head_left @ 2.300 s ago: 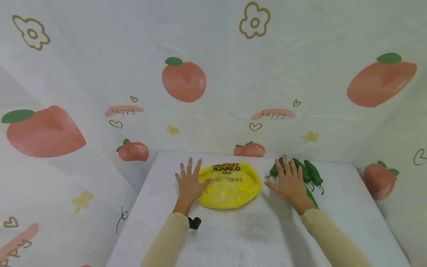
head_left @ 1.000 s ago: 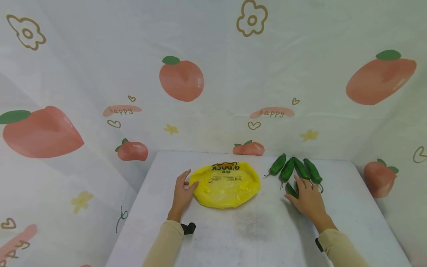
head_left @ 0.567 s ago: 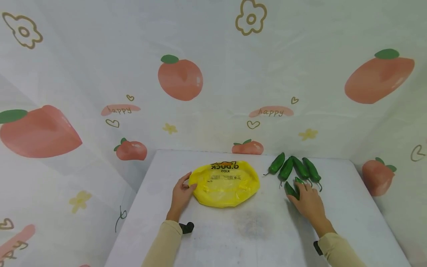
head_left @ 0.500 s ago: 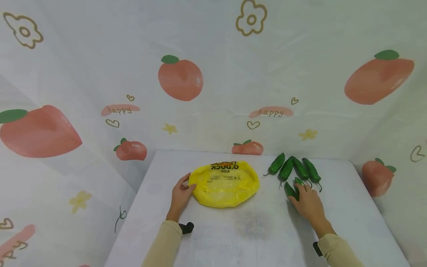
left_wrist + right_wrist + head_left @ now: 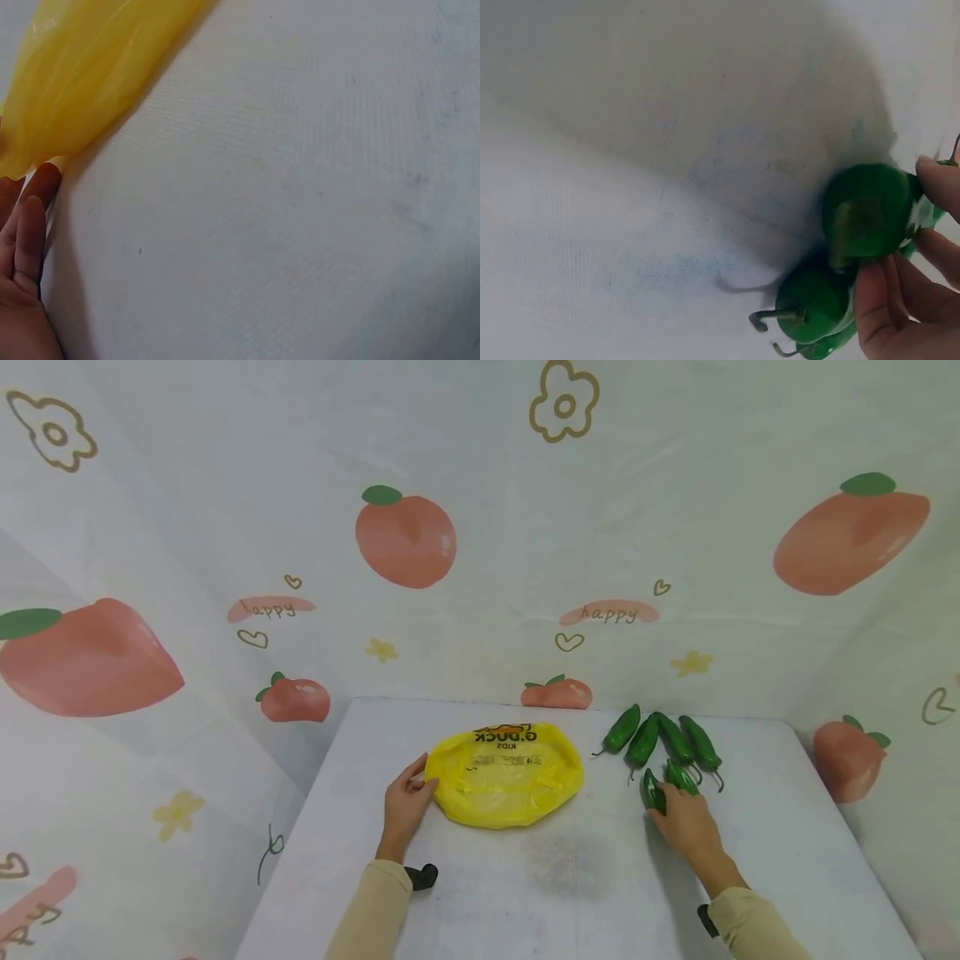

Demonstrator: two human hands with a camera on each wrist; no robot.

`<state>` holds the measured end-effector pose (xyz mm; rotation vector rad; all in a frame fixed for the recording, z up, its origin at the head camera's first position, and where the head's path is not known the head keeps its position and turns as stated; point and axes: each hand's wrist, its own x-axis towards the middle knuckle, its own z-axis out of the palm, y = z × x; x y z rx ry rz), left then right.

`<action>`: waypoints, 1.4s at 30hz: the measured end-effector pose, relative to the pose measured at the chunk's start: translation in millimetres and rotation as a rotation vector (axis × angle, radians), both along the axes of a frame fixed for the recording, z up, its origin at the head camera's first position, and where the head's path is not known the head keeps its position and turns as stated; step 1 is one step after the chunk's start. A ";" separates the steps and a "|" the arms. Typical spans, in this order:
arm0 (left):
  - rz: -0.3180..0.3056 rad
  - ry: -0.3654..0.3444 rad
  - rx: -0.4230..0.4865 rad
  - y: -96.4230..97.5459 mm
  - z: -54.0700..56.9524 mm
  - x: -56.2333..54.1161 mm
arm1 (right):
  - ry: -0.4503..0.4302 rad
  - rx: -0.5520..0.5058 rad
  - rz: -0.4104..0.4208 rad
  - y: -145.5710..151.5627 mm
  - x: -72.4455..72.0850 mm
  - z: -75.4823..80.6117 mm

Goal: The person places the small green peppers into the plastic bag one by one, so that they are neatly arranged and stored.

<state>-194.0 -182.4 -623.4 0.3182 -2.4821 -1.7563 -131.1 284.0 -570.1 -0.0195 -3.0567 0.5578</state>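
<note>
At the left rim of a yellow plastic bag [image 5: 506, 789] printed "G.DUCK KIDS", my left hand [image 5: 407, 806] pinches the edge between thumb and fingers. The left wrist view shows the bag's thin wall [image 5: 105, 75] against the fingers, with the thumb mostly out of frame. On the right, my right hand [image 5: 690, 829] grips a green chili pepper [image 5: 652, 789], whose rounded stem end [image 5: 866, 214] faces the right wrist camera. A second green pepper [image 5: 681, 777] lies right beside it, partly hidden by the hand.
Several more green peppers [image 5: 642, 742] lie behind the right hand near the table's back edge. The white table [image 5: 540, 910] meets a cloth wall [image 5: 480, 652] printed with peaches at the back and sides. Black wrist straps [image 5: 422, 877] show at the sleeves.
Both hands have come from a spread, flat pose; the left now pinches the bag's edge. My right hand has shifted slightly left and closed on the left pepper of the front pair.
</note>
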 end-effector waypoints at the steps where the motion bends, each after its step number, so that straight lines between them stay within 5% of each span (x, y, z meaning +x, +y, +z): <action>1: 0.007 -0.005 0.004 0.3 0.5 0.7 | -0.006 -0.003 0.003 -0.5 0.1 -0.1; 18: 0.035 0.028 0.042 -2.5 -4.6 6.2 | -0.023 -0.079 -0.003 -5.1 -1.6 -1.1; 42: 0.066 0.020 0.003 1.1 -2.6 5.3 | 0.020 -0.327 0.005 -27.6 -16.6 43.3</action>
